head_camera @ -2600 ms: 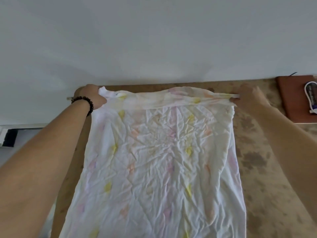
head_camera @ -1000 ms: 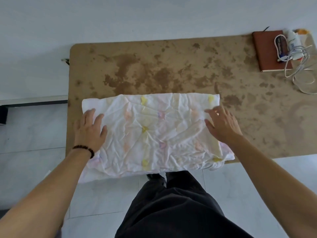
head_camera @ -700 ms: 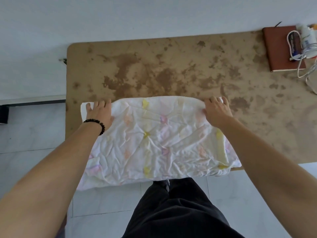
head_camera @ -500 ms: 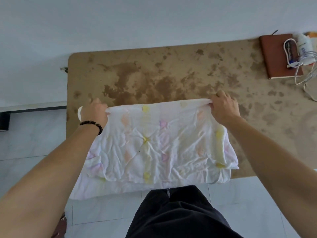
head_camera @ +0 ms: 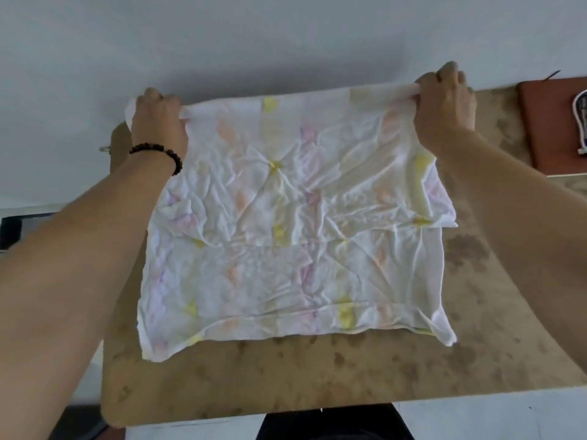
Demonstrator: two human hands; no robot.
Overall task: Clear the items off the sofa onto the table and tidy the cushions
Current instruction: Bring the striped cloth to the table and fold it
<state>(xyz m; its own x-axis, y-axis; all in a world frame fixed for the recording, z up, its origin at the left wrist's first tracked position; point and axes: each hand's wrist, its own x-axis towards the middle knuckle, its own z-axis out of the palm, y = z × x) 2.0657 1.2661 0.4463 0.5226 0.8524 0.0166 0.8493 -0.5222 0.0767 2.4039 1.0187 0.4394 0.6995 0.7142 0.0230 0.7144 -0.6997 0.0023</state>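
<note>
Both hands are clenched on the top edge of a crumpled white cloth with faint yellow, pink and orange marks. The left hand grips the upper left corner, with a bunch of fabric poking out past its fingers, and the right hand grips the upper right corner, where the edge is gathered into a tight roll under its curled fingers. Between them the top edge is pulled almost straight. The cloth hangs doubled over: a shorter front layer ends in a line about halfway down, and a longer layer behind it reaches further, its lower corners spreading outward. It hangs in front of a brown mottled table; whether its lower edge touches the tabletop cannot be told. A dark beaded bracelet sits on the left wrist. At the far right of the table lies a reddish-brown notebook with a white cable on top of it, cut off by the frame. A pale wall rises behind the table, and dark trousers show below the table's near edge
</note>
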